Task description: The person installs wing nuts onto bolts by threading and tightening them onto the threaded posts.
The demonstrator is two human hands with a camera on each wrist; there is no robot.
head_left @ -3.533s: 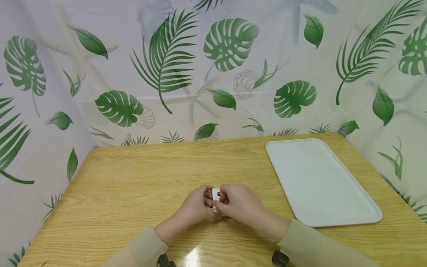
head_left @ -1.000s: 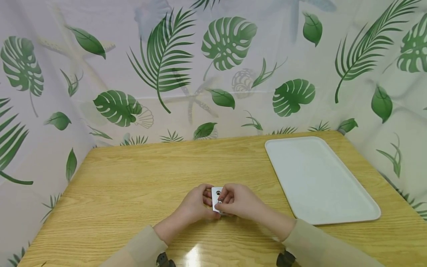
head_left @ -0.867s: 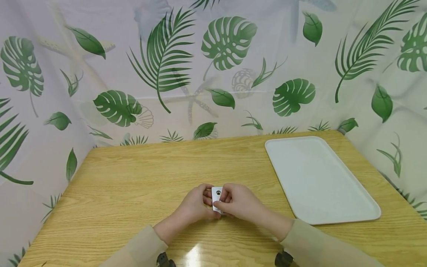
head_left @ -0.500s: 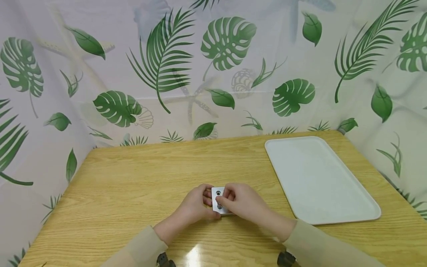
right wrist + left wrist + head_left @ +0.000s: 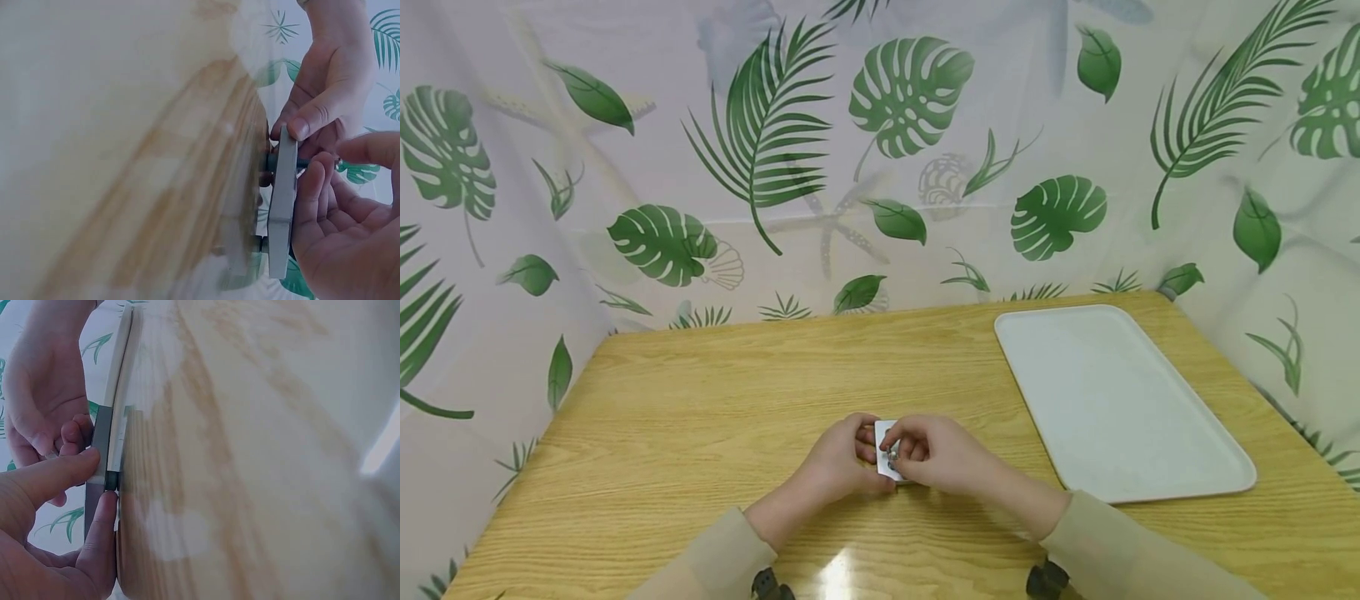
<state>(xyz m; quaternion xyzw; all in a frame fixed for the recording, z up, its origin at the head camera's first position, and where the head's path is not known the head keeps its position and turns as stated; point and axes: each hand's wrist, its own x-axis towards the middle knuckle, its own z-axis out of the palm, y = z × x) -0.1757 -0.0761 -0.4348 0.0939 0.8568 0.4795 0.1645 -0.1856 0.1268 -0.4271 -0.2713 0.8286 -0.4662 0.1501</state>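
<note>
A small silvery metal plate [image 5: 883, 432] with holes stands out between the two hands in the head view. My left hand [image 5: 835, 460] grips its left side; in the left wrist view the thumb lies on the upper face and a finger underneath. Fingers of my right hand [image 5: 951, 454] pinch the top of a bolt [image 5: 304, 163] that stands through the plate, as the right wrist view shows. Bolt ends [image 5: 260, 244] stick out below the plate, close to the tabletop. The plate's right part is hidden under my right hand in the head view.
A white rectangular tray [image 5: 1120, 408] lies on the right of the wooden table [image 5: 715, 392]. A leaf-printed cloth [image 5: 850, 167] rises behind and on both sides. Black straps [image 5: 1047, 578] show at the sleeves.
My left hand keeps its grip on the plate. The right index finger and thumb have shifted from over the plate's holes to around the bolt top, which now shows between them.
</note>
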